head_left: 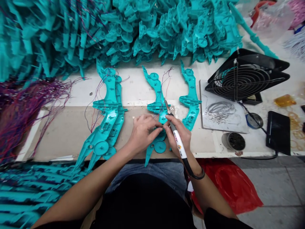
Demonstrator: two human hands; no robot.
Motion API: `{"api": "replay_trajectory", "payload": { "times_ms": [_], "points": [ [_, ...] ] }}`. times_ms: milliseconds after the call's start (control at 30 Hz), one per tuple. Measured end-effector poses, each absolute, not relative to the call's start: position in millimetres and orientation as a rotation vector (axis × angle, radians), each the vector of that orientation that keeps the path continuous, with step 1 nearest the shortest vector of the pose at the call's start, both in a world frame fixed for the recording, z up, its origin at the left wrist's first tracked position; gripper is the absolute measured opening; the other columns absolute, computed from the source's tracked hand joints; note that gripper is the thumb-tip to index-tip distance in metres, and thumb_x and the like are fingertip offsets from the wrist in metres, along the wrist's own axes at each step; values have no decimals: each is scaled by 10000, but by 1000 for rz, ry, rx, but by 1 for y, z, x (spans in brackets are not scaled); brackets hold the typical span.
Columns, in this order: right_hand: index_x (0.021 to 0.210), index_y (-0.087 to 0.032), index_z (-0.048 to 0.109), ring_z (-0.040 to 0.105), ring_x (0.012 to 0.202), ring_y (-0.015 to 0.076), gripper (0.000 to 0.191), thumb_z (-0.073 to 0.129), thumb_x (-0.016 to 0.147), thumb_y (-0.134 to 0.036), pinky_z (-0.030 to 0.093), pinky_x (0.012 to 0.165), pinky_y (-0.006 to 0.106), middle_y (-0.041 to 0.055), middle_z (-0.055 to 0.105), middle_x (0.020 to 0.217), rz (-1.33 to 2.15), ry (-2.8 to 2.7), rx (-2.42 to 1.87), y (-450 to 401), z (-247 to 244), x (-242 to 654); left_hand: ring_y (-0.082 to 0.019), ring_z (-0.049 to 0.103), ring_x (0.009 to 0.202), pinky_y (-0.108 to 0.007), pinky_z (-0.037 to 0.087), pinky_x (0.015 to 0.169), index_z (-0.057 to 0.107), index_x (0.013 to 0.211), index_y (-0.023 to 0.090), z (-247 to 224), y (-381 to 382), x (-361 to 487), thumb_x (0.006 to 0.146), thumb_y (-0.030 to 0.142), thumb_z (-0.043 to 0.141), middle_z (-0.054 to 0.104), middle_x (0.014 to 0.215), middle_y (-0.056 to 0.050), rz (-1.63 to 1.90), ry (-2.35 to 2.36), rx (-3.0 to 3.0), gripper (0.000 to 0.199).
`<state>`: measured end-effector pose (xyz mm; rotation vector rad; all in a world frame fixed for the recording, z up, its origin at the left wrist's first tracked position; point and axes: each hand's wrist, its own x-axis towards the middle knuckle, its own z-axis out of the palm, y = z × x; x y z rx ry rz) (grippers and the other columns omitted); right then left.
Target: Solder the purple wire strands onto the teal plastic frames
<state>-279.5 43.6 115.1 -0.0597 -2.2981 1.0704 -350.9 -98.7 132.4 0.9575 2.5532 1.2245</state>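
Note:
A white and black soldering iron (177, 138) lies in my right hand (179, 132), tip pointing away from me over the middle teal plastic bow part (157, 90). My left hand (143, 132) bends over the lower half of that part, thumb and fingers pinched; whatever they hold is too small to make out. The fingertips of both hands nearly meet there and hide some of the part. Thin red and purple wires (166, 81) rise from its upper half. Two stacked teal bow parts (109, 111) lie to the left, and a single bow part (192, 92) lies to the right.
Teal parts (143, 28) are heaped along the back, with a wire bundle (21, 111) at the left. A black fan (240, 79), a board with solder wire (221, 111), a small cup (233, 141) and a black box (278, 132) stand right. A red bag (228, 187) is below.

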Motion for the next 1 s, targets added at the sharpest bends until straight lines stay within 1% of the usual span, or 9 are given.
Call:
{"api": "replay_trajectory", "payload": {
  "times_ms": [33,100,200,300,367,433,533,767,1000],
  "points": [
    [1192,-239,586,645,840,153,307,578,887,-201,532,805,297,29,677,924,1089,-2302,-64,42,116,-280,-207,566,924,-395,332,933,702,849,219,132,-99,-350,855,279,571,685,867,-31,1224,2518,919,145],
    [1195,-235,592,638,833,162,301,571,895,-238,529,807,314,37,673,905,1113,-2309,-55,42,117,-278,-192,568,832,-369,356,868,691,782,207,129,-99,-350,856,276,559,676,782,-23,1238,2473,822,167],
    [1216,-202,602,615,842,191,337,534,916,-339,522,802,355,61,653,848,1094,-2281,9,47,120,-267,-202,564,811,-354,368,817,683,765,199,122,-101,-351,839,281,563,682,767,-32,1201,2471,724,163],
    [1185,-169,636,616,864,220,388,495,922,-416,523,772,385,97,655,885,1102,-2244,40,53,124,-247,-212,559,803,-374,352,831,685,757,204,118,-104,-350,822,279,575,691,765,-35,1095,2522,720,148],
    [1114,-170,671,628,836,220,309,549,897,-353,530,737,383,93,663,869,1143,-2247,34,54,126,-233,-213,557,799,-381,341,834,685,744,209,118,-104,-350,820,277,575,692,763,-33,1039,2542,755,150],
    [1045,-179,691,629,788,204,218,594,854,-220,534,702,368,74,664,815,1172,-2261,21,54,127,-222,-209,557,791,-372,342,820,683,732,208,117,-103,-349,821,276,576,688,756,-31,1024,2538,770,155],
    [1005,-185,693,622,759,187,240,594,808,-90,537,678,349,62,662,786,1190,-2269,16,52,127,-214,-208,552,795,-361,341,805,684,712,208,114,-101,-349,822,276,581,675,740,-32,1029,2541,762,165],
    [973,-184,703,633,765,192,228,597,793,-92,554,687,355,69,663,789,1160,-2317,63,52,123,-214,-206,536,800,-351,358,796,686,696,205,111,-98,-349,804,263,595,643,714,-31,1048,2528,738,152],
    [1000,-199,689,623,761,186,278,599,774,-65,552,695,351,41,638,719,1035,-2357,221,54,120,-216,-200,541,774,-337,372,773,677,669,199,111,-97,-350,783,236,607,631,679,-27,1102,2502,711,139]
  ]
}}
